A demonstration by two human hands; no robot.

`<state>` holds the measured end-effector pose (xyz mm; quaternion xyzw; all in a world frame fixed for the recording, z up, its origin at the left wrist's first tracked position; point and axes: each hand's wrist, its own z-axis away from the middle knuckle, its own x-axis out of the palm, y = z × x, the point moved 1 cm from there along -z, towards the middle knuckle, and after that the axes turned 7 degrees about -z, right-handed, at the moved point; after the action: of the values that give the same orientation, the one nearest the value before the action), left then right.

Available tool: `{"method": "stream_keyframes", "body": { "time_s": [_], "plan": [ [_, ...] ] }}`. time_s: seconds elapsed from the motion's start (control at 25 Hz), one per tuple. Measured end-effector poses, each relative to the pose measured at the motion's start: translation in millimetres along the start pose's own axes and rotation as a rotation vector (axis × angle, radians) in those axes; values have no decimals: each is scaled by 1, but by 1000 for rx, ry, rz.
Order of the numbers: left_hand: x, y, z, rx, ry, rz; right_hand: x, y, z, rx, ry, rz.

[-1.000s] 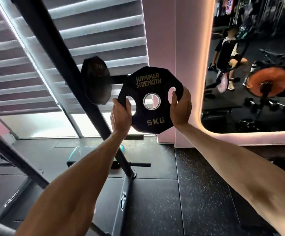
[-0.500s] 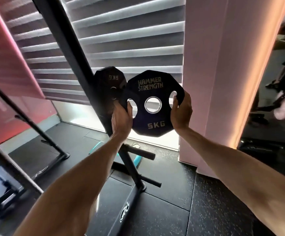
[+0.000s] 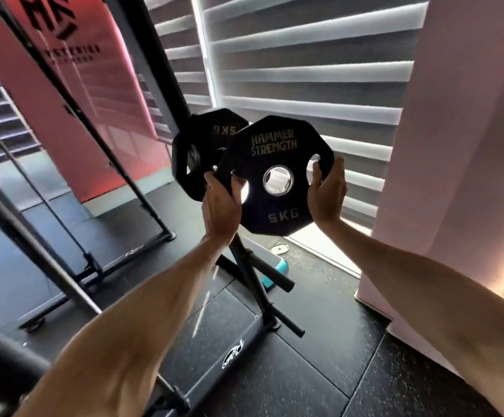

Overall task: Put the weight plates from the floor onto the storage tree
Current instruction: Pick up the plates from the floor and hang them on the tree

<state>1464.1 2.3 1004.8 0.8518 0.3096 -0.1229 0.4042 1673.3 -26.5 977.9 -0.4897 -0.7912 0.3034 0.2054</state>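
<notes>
- A person's left hand (image 3: 220,203) and right hand (image 3: 326,192) hold a black ten-sided 5 kg weight plate (image 3: 278,213) up at about chest height, in front of a storage tree (image 3: 169,79).
- Both hands are closed on the plate's side edges. Each thumb lies on the front face by a grip hole, and the fingers curl out of sight behind the rim.
- Change: a second ago the held plate hung to the right of a mounted 5 kg plate (image 3: 211,136) with a gap between them. Now its left edge overlaps the front of that plate, and the view has swung left to show a red banner (image 3: 64,94).
- Meaning for the task: the plate has closed in on the tree but is probably not yet loaded. Bright window blinds (image 3: 305,70) show through its steel-ringed centre hole, so no peg fills it.
- The peg carrying the mounted plate is hidden behind the two plates.
- Facing: the plate stands on edge with its lettered face towards the viewer, "HAMMER STRENGTH" at the top and "5KG" at the bottom, rotated very slightly.
- Axis: being a disc, it has no long axis. Its hole's axis points away from the viewer, towards the blinds.
- Lower down, a bare lower peg (image 3: 275,279) sticks out of the tree above the rubber floor (image 3: 305,362).
</notes>
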Motion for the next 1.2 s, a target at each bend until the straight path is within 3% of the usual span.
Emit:
{"method": "stream_keyframes", "body": {
  "time_s": [0.84,1.12,1.2],
  "plan": [
    [-4,-19,-18,47,93,-117,43,8,-2,32,-94,-176],
    [-10,-22,-3,262,-19,-63,62,13,-13,283,-492,-248],
    [-7,-25,-1,249,-37,32,63,18,-14,320,-538,-334]
  ]
}}
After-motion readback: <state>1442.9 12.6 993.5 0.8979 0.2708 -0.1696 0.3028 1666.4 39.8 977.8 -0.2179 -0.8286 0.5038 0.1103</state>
